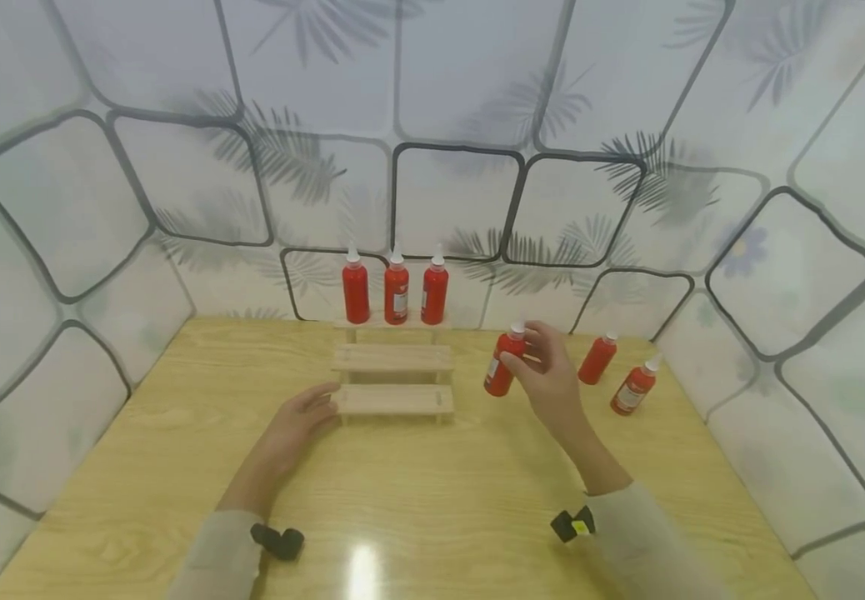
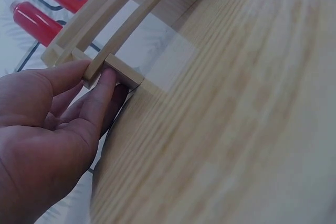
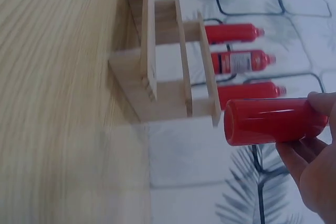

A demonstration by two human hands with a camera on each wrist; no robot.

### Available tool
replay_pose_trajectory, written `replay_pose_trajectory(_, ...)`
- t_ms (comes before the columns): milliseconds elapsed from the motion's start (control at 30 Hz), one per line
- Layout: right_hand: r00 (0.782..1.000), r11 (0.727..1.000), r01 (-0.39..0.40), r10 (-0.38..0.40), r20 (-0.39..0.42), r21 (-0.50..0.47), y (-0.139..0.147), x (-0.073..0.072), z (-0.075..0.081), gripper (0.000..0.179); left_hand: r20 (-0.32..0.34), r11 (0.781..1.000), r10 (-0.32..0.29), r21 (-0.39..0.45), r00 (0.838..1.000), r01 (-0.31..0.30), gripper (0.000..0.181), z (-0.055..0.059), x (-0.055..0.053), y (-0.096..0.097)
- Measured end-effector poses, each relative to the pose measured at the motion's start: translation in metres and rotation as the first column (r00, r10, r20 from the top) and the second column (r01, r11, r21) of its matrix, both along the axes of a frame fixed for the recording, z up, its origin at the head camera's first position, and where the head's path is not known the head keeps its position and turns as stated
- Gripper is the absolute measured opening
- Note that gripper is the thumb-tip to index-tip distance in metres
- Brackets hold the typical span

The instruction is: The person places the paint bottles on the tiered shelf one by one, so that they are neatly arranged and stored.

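grip of my right hand (image 1: 557, 387) is closed about the upper part of a red bottle (image 1: 497, 380), with my thumb (image 1: 512, 361) on the near side and my fingers (image 1: 547, 335) towards the far side. the bottle is close to upright, its base clear of the table (image 1: 402, 492), to the right of a wooden step rack (image 1: 391, 358) and apart from it. my left hand (image 1: 299, 427) is partly closed and pinches the left end of the lowest step (image 1: 391, 400), at its leg (image 2: 125, 72). three other red bottles (image 1: 397, 292) stand in a row on the top step (image 1: 414, 323). two further red bottles (image 1: 633, 390) stand on the table to the right of my right hand, near one another, touched by neither hand.
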State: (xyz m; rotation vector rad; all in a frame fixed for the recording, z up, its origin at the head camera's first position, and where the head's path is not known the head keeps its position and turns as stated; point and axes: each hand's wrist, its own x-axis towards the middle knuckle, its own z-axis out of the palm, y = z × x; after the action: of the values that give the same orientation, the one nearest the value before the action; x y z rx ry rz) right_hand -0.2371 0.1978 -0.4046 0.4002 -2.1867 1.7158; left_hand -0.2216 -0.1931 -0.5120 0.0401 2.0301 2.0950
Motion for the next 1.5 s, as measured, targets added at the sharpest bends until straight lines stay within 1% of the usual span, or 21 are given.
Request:
replay_pose_trajectory(67,1.000,1.000,-0.028,0.028,-0.014,-0.005,-0.016,-0.007,0.001,0.054,-0.002,1.000,0.002,-0.002,1.000,-0.002,0.056,0.000,0.000,0.000)
replay_pose_trajectory(167,0.999,0.999,-0.049,0.049,-0.020,0.006,-0.038,-0.015,0.002,0.052,0.004,1.000,0.007,0.016,1.000,-0.007,0.056,0.000,0.000,0.000)
replay_pose_trajectory(300,0.996,0.996,-0.083,0.084,-0.021,0.022,-0.064,-0.023,0.002,0.051,0.023,0.997,0.005,0.074,1.000,-0.007,0.055,-0.001,0.000,0.001)
replay_pose_trajectory(367,0.995,0.995,-0.099,0.100,-0.018,0.015,-0.077,-0.026,0.004,0.051,0.030,0.996,0.009,0.084,1.000,-0.011,0.054,0.000,0.001,0.001)
replay_pose_trajectory(567,0.990,0.991,-0.136,0.137,-0.016,0.014,-0.111,-0.040,0.006,0.051,0.018,0.999,-0.001,0.043,1.000,0.000,0.056,0.004,0.002,0.002)
replay_pose_trajectory(667,0.988,0.988,-0.149,0.150,-0.027,0.025,-0.126,-0.046,0.005,0.051,0.006,1.000,-0.013,0.011,1.000,0.012,0.057,0.005,0.002,0.000)
replay_pose_trajectory(733,0.988,0.988,-0.151,0.152,-0.030,0.026,-0.135,-0.049,0.004,0.051,0.010,1.000,-0.008,0.012,1.000,0.008,0.056,0.004,0.001,0.000)
replay_pose_trajectory(900,0.984,0.984,-0.177,0.177,-0.023,0.022,-0.155,-0.055,0.000,0.049,0.007,0.999,-0.005,0.048,1.000,0.005,0.056,0.001,0.000,0.001)
replay_pose_trajectory(1033,0.977,0.977,-0.210,0.211,-0.022,0.030,-0.169,-0.060,-0.005,0.050,0.001,1.000,0.004,0.012,1.000,-0.004,0.056,0.002,0.001,0.002)
replay_pose_trajectory(1133,0.976,0.975,-0.217,0.218,-0.022,0.039,-0.178,-0.062,-0.009,0.051,-0.002,1.000,0.008,-0.016,1.000,-0.008,0.055,0.003,0.002,0.002)
replay_pose_trajectory(1367,0.983,0.980,-0.185,0.186,-0.007,0.071,-0.197,-0.062,-0.014,0.052,0.012,1.000,0.016,-0.001,1.000,-0.016,0.055,0.003,0.001,0.001)
replay_pose_trajectory(1500,0.985,0.983,-0.169,0.170,-0.006,0.071,-0.205,-0.062,-0.015,0.050,0.017,1.000,0.020,0.000,1.000,-0.020,0.055,0.001,0.000,0.001)
